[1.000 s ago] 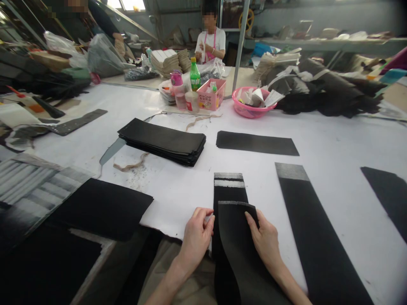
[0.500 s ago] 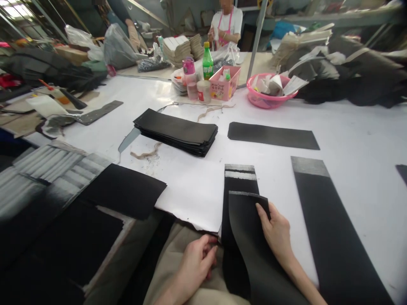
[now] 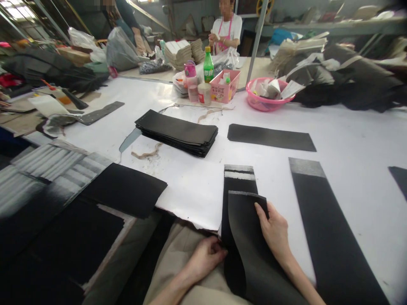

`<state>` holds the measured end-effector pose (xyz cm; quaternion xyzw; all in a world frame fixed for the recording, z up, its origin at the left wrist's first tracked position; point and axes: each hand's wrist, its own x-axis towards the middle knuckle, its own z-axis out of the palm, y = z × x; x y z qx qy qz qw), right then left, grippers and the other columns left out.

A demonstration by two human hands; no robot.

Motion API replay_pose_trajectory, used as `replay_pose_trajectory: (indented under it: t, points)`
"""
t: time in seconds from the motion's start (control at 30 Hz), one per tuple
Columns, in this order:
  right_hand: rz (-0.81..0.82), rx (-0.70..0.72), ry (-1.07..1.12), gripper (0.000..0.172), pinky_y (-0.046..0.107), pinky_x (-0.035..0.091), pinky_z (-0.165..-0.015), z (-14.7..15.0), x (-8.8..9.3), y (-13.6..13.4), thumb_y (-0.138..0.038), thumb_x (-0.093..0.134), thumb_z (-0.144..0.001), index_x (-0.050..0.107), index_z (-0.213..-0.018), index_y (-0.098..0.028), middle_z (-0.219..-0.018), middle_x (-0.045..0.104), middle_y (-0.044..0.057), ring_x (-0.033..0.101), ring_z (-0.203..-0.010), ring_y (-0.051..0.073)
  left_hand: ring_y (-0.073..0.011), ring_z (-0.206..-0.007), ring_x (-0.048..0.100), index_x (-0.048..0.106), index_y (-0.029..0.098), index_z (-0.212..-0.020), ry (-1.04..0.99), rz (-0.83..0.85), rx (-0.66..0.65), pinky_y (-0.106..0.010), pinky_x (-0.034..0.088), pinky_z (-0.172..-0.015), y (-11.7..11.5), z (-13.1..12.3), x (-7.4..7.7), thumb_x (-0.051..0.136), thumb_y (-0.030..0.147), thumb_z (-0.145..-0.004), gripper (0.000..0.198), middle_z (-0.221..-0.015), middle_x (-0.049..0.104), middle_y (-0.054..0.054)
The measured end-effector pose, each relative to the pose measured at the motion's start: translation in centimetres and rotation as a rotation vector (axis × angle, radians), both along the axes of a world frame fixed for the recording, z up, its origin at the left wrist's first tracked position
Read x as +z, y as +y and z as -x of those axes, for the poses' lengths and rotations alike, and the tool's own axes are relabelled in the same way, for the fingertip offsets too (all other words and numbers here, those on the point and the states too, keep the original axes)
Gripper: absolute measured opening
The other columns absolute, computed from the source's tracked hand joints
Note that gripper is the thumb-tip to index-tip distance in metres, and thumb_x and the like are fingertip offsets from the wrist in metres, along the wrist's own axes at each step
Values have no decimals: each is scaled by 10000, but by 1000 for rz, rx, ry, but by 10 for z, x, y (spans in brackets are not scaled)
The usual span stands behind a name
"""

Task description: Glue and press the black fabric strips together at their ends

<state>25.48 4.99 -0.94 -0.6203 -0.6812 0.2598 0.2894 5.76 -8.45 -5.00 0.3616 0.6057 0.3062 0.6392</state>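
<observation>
My right hand [image 3: 275, 231] pinches the right edge of a black leather-like strip [image 3: 244, 224] with a thin grey band along its top end. The strip curves down over the table's front edge towards my lap. Under it lies another black strip [image 3: 240, 182], with two pale bands across its far end. My left hand [image 3: 208, 256] is closed just below the table edge, its fingertips at the left side of the hanging black material. Whether it grips that material is hard to see.
A long black strip [image 3: 330, 220] lies on the right. Farther back are a thick stack of black pieces [image 3: 178, 129] and a smaller pile [image 3: 271, 137]. Black pieces with pale bands [image 3: 124, 188] lie left. A pink basin [image 3: 270, 101], a green bottle [image 3: 208, 67] and a person [image 3: 227, 31] are beyond.
My left hand has moved slightly right and up, its fingers drawn together against the edge of the hanging black material. My right hand keeps its grip on the strip. The view has shifted slightly.
</observation>
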Motion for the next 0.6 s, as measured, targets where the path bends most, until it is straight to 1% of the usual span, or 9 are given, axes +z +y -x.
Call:
replay_pose_trajectory:
  t: [0.07,0.17,0.27,0.37,0.47,0.5,0.6]
  points:
    - [3,1,1,503,304,373,-581,0,0,0,-647,364,-963,595,-909,-204,-672,614,20,551,-554,204,-158,-672,554,671,114,-885,-28,-5,15,-238,395,-592,2,-2,-2,695,395,-733,321,-748,640,-39]
    - [9,8,19,479,302,374,-580,0,0,0,-635,372,-965,578,-889,-209,-673,603,15,551,-563,204,-159,-663,544,673,121,-796,-89,33,-69,-251,390,-612,2,-1,-2,682,429,-754,311,-726,633,-31]
    - [19,6,38,458,307,373,-588,0,0,-1,-625,388,-964,565,-870,-214,-676,596,13,547,-573,206,-131,-585,482,636,126,-703,-88,81,-149,-243,347,-562,1,2,3,652,457,-777,339,-639,577,-7]
    - [37,11,60,435,311,378,-602,0,2,-1,-609,407,-965,569,-873,-216,-703,607,15,555,-600,211,-104,-543,406,600,136,-679,-74,122,-193,-231,292,-522,-2,6,16,618,496,-803,381,-595,515,16]
    - [73,35,105,403,313,396,-625,-1,4,0,-583,437,-965,582,-892,-214,-750,630,21,575,-648,217,-96,-555,378,598,143,-675,-79,130,-222,-225,288,-528,-2,9,32,645,511,-788,388,-599,505,26]
    - [85,43,129,392,312,404,-636,-1,5,1,-574,448,-965,587,-902,-213,-772,638,24,583,-670,220,-98,-569,388,612,142,-685,-113,125,-235,-222,299,-538,-1,10,38,661,510,-778,383,-615,520,23]
    - [102,55,208,370,310,424,-664,-2,6,3,-557,474,-959,600,-938,-210,-846,658,34,599,-738,228,-101,-610,427,673,126,-756,-301,105,-291,-211,326,-571,3,10,49,672,479,-779,354,-670,569,12]
